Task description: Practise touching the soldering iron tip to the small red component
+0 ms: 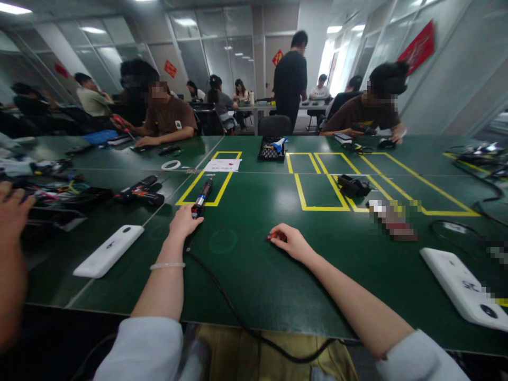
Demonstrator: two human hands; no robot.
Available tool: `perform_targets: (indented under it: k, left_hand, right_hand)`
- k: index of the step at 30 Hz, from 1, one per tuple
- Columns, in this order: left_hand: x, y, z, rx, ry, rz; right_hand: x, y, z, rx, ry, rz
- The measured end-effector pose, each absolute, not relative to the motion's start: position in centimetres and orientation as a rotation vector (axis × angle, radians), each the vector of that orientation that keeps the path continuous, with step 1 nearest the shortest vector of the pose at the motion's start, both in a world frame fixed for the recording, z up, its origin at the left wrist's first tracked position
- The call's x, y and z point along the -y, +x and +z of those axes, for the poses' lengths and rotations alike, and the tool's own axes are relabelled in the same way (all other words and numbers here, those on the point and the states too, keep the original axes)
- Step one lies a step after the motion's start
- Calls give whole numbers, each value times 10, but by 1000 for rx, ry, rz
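Observation:
My left hand [182, 222] is closed around the near end of a slim black electric screwdriver [203, 193], which lies on the green table and points away from me. A black cable [222, 293] runs from beside that hand over the table's front edge. To the right, my right hand [292, 242] rests low over the tabletop, its fingers curled on a small red and black thing [273, 236]. Most of that thing is covered by the fingers, so its kind cannot be made out. The screwdriver's far half sits inside a yellow tape outline [224, 189].
White numbered cases flank me at left [109, 251] and right [462, 286]. A cordless drill [141, 191] lies left, near another person's hand [14, 211]. Beyond are a paper label [222, 165], a black bit tray [271, 153] and a black device [353, 186]. People sit opposite.

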State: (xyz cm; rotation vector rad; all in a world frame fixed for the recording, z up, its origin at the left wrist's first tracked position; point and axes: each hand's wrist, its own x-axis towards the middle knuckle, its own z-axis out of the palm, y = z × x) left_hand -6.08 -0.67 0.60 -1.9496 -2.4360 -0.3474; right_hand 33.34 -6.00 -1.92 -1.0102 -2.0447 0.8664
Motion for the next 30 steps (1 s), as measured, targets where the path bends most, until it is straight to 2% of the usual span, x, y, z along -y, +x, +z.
perform_targets:
  k: [13,30]
  left_hand:
    - [13,-3,6,2298,-2090,-403]
    - [54,121,2,1782,-2681,-686]
  right_hand:
    - [61,332,-16,2045,-1010,854]
    - [59,336,-15,2059,-914,731]
